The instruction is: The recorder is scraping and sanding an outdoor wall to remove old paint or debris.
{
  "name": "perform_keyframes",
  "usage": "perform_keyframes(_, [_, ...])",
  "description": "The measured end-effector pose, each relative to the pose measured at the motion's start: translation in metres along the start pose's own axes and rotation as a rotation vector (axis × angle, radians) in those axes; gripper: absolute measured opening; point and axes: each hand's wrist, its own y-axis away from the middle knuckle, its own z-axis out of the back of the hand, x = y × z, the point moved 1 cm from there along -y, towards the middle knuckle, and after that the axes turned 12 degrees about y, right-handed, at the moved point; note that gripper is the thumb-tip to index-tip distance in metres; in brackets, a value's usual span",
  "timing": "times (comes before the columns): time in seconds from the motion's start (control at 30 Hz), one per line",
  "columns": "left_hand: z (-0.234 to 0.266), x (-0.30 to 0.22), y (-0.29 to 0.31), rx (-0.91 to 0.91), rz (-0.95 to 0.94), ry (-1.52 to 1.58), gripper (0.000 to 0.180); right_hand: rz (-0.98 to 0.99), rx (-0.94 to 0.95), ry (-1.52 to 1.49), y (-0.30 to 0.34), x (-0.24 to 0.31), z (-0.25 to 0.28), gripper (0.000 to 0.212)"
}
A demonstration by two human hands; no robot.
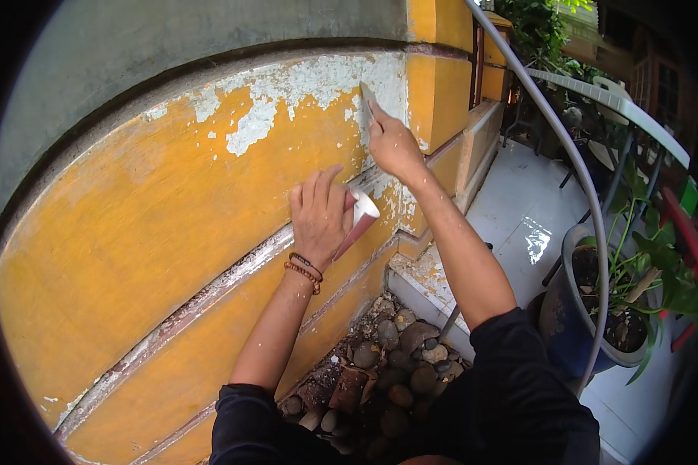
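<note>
My right hand (395, 149) grips a scraper (368, 99), its thin blade against the wall near the inner corner. Around the blade the yellow paint (186, 182) is gone in ragged patches, and pale grey-white plaster (318, 81) shows. My left hand (318, 213) is lower and to the left, fingers stretched toward the wall. Between its thumb and palm is a curled sheet (357, 226), reddish outside and white inside, perhaps sandpaper. Small pale flecks dot both hands and forearms. A beaded bracelet (304, 277) circles my left wrist.
Rounded stones (399, 360) lie at the wall's foot beside a tiled step (430, 291) littered with paint chips. A grey hose or pipe (570, 147) curves down the right side. Behind it are a blue plant pot (570, 325) and a white table (620, 105).
</note>
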Motion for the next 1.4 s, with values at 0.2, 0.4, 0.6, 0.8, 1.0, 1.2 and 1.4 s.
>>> perform_keyframes(0.2, [-0.015,0.018,-0.051,-0.013,-0.005,-0.170,0.022,-0.073,-0.014,-0.129,-0.036,-0.002,0.023,0.052])
perform_keyframes(0.4, [-0.024,0.024,-0.045,0.041,-0.017,-0.325,0.022,0.169,-0.217,0.089,-0.044,-0.017,0.003,0.052])
perform_keyframes(0.6, [-0.020,0.028,-0.042,0.030,-0.003,-0.338,0.020,0.068,-0.031,0.030,-0.022,0.011,0.017,0.053])
perform_keyframes(0.8, [-0.023,0.024,-0.045,0.015,-0.014,-0.293,0.020,-0.010,-0.030,-0.064,-0.035,0.016,0.029,0.052])
perform_keyframes(1.0, [-0.020,0.020,-0.046,0.022,-0.003,-0.259,0.020,-0.182,0.103,-0.269,-0.052,0.020,0.048,0.056])
perform_keyframes(1.2, [-0.017,0.023,-0.040,0.013,-0.013,-0.211,0.021,-0.018,0.027,-0.137,-0.044,0.019,0.039,0.057])
perform_keyframes(1.4, [-0.016,0.028,-0.039,0.018,-0.027,-0.272,0.021,-0.058,0.121,-0.333,-0.054,0.010,0.047,0.056])
